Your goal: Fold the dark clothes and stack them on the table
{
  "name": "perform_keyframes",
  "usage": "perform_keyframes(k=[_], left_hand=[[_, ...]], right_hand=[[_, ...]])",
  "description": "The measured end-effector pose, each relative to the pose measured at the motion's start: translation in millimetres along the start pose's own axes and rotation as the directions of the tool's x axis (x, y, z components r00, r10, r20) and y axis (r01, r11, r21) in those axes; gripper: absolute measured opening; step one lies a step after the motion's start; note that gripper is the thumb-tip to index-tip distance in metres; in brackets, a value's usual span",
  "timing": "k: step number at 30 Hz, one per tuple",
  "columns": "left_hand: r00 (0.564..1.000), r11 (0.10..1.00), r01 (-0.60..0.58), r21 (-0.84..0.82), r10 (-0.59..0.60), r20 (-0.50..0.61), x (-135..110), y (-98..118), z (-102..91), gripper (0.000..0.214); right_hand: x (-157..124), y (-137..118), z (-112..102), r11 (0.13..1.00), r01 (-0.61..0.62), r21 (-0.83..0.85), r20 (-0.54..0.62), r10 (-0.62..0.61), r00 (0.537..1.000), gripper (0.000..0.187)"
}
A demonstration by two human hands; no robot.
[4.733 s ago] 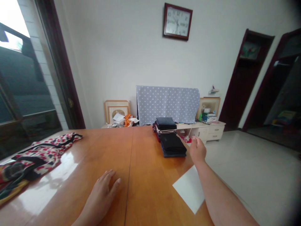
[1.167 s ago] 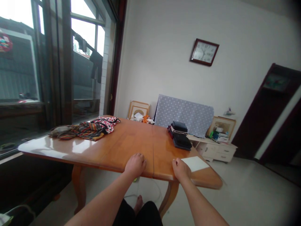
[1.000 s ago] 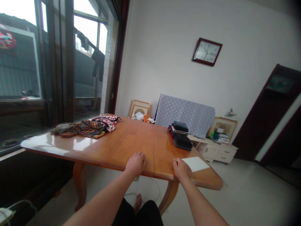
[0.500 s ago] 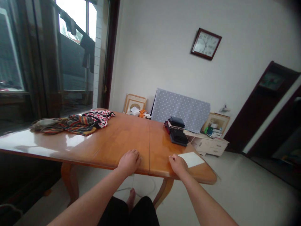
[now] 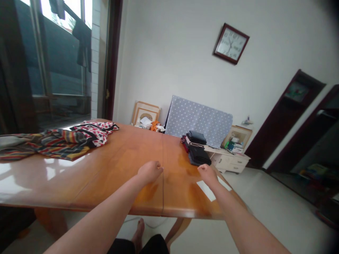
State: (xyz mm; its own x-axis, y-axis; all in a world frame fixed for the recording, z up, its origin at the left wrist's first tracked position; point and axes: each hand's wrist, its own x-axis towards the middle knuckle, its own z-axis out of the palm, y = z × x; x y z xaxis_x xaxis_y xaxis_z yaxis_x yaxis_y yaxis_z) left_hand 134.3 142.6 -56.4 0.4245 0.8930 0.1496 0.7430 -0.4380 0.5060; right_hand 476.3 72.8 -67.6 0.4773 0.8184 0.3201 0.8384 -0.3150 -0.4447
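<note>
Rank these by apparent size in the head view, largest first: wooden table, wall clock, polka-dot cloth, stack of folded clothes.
1. Wooden table
2. Polka-dot cloth
3. Wall clock and stack of folded clothes: too alike to rank; the stack is nearer the camera.

"What colour is the tabletop (image 5: pixel 127 150)?"
"I see it as orange-brown, with a plain white sheet (image 5: pixel 206 191) and a folded stack (image 5: pixel 198 154) in black, dark blue and maroon."
"And leftward?"
"I get a garment (image 5: pixel 95 131), white with red blotches and black trim, then striped cloth (image 5: pixel 62 141) in orange, yellow and dark grey."
"Behind?"
"I see a grey-blue cover (image 5: pixel 199 118) with white dots."
</note>
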Motion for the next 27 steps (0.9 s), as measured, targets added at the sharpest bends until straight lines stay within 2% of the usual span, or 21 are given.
perform_keyframes(k=[5,8,12,15,19,23,25,27], left_hand=[[0.997,0.998,-0.030,-0.060,0.025,-0.070,36,13,24.0,0.034],[0.988,0.994,-0.093,-0.052,0.086,-0.132,45,8,40.4,0.028],[0.974,0.984,-0.162,-0.068,0.149,-0.173,49,-4,52.7,0.025],[0.972,0.980,-0.183,-0.076,0.168,-0.166,50,-6,53.4,0.024],[0.972,0.981,-0.183,-0.058,0.172,-0.159,51,-4,52.1,0.023],[0.979,0.988,-0.150,-0.034,0.143,-0.146,51,-1,52.4,0.023],[0.981,0.989,-0.141,-0.031,0.136,-0.142,51,-1,52.6,0.023],[0.980,0.989,-0.142,-0.031,0.136,-0.143,51,0,52.3,0.024]], right_hand=[[38,0,-6,0.976,-0.037,-0.214,-0.056,0.025,0.998,0.044],[58,2,-5,0.936,-0.009,-0.351,-0.053,-0.010,0.999,0.061],[82,7,2,0.904,0.047,-0.425,0.006,-0.049,0.999,0.076],[99,10,7,0.896,0.064,-0.438,0.064,-0.040,0.997,0.074],[115,10,8,0.921,0.018,-0.390,0.071,0.011,0.997,0.056],[124,8,1,0.946,-0.099,-0.308,-0.031,0.094,0.995,0.044],[127,7,-5,0.967,-0.171,-0.190,-0.165,0.140,0.976,0.041],[130,3,-10,0.973,-0.223,-0.066,-0.315,0.192,0.930,0.040]])
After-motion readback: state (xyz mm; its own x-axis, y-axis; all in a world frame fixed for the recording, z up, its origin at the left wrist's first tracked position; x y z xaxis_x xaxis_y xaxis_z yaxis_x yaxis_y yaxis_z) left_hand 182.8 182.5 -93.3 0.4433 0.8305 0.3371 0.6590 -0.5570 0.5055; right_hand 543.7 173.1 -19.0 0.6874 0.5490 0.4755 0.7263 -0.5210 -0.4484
